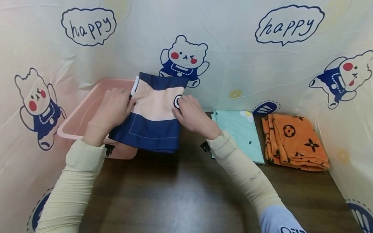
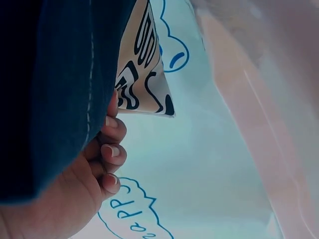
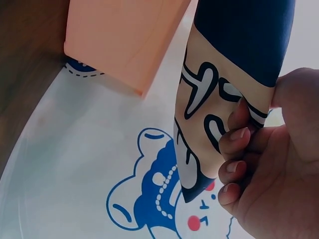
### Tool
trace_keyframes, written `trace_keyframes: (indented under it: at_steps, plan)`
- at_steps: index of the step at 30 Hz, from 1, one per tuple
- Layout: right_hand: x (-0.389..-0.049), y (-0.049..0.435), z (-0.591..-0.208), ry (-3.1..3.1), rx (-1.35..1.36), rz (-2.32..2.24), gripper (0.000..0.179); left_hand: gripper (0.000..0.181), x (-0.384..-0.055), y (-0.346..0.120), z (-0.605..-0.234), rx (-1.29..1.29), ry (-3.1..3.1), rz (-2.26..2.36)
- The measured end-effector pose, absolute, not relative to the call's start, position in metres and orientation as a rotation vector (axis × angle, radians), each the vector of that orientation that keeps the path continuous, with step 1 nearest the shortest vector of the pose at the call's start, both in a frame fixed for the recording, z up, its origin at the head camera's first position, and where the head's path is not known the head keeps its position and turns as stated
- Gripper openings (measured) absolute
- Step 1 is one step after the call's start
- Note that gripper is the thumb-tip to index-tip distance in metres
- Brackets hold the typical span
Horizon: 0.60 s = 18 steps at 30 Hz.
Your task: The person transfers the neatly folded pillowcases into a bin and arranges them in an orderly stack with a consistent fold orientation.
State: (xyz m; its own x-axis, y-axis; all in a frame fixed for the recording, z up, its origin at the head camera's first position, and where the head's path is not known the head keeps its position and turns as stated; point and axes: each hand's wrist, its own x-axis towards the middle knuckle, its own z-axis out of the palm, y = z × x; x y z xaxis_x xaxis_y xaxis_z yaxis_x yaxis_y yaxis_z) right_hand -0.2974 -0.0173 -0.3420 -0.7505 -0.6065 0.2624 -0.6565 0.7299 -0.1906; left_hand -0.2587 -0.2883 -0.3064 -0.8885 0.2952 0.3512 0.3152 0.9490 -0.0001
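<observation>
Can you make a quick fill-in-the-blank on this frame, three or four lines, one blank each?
1. Both hands hold a folded navy and ____ cloth at its sides.
2. The left hand is above a ____ plastic tub.
3. On the table, right of the right hand, a mint cloth lies next to a folded ____ towel.
4. The backdrop's speech bubbles read "____".

Missing words: peach; pink; orange; happy
</observation>
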Motion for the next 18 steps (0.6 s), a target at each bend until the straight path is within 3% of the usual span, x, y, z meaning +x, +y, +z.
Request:
trace_keyframes:
  at_steps: [18]
  plan:
    - [-0.301, -0.031, -0.338, -2.71, 1.044, 0.41, 0.033, 0.037, -0.259, -0.302, -0.299, -0.367, -2.78, -0.081]
